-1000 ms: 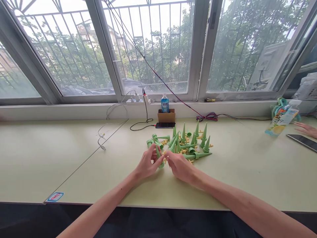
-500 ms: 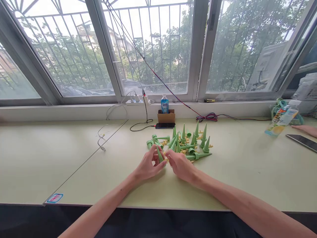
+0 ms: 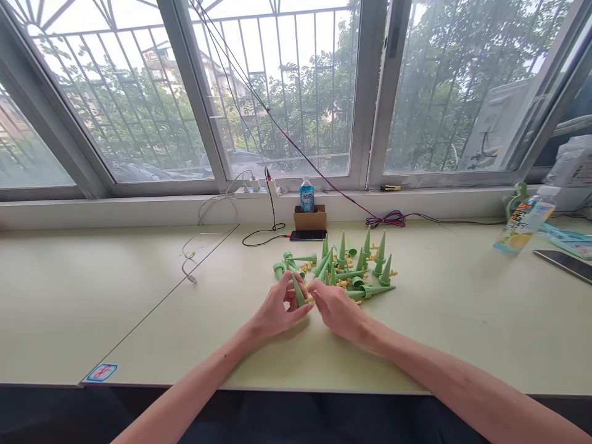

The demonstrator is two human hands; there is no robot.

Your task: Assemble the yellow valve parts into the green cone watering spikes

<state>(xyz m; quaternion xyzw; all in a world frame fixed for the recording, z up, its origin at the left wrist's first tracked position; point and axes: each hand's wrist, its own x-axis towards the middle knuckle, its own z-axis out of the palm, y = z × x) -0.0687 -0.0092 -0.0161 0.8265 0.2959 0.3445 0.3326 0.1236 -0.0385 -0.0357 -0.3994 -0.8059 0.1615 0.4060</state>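
My left hand (image 3: 280,308) is closed around a green plastic watering spike (image 3: 298,290), whose pointed end is up. My right hand (image 3: 338,307) meets it from the other side, its fingers pinched at a small yellow valve (image 3: 309,300) on the spike's lower part. The fingers partly cover the valve. Just beyond my hands lies a pile of similar green spikes (image 3: 342,254), some upright on their caps, others on their sides. Small yellow valves (image 3: 393,273) stick out among them.
Behind the pile lies a phone (image 3: 308,235) on a cable, before a cardboard box (image 3: 310,219) and blue bottle (image 3: 307,195). A bundled cable (image 3: 386,218) runs along the back. To the right are a drink bottle (image 3: 525,223), another phone (image 3: 567,265) and a light-blue item (image 3: 571,240).
Both hands stay nearly in place on the spike and its valve. At the far right, another person's hand has left view, and a light-blue item now lies near the bottle.
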